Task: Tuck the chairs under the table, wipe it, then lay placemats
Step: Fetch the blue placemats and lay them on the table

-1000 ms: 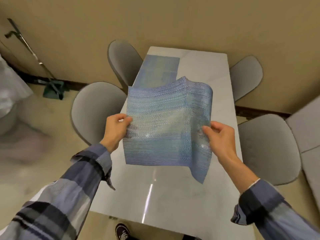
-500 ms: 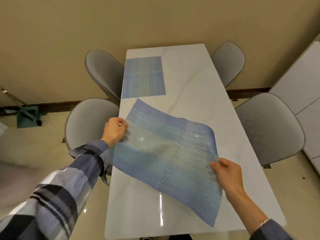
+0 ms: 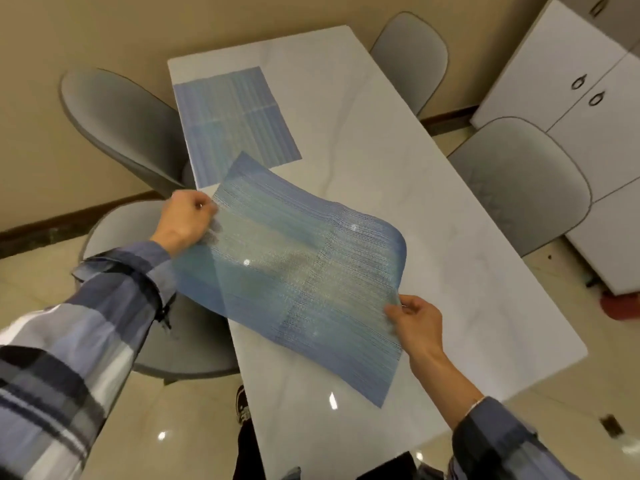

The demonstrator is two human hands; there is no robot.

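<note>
Left hand (image 3: 185,216): fingers pinched tight on the left edge of the held placemat (image 3: 294,271), out over the table's left side.
Right hand (image 3: 417,323): thumb on top, fingers curled under, gripping the mat's near right edge.
Held placemat: blue woven, stretched between both hands above the table (image 3: 433,237), sagging in the middle, far right corner curling upward; its near corner droops toward the tabletop, and whether it touches I cannot tell.
Laid placemat (image 3: 233,123): flat on the far left part of the table, its near corner hidden beneath the held one.
Table: white marble-look top, long and narrow, bare along the right side.
Left chairs: far one (image 3: 121,126) and near one (image 3: 145,244), both grey, backs close against the table edge.
Right chairs: far one (image 3: 412,57) and near one (image 3: 519,185), also close to the table.
Sleeves: plaid, blue and grey, on both arms.
Cabinet (image 3: 588,98): white, right of the table.
</note>
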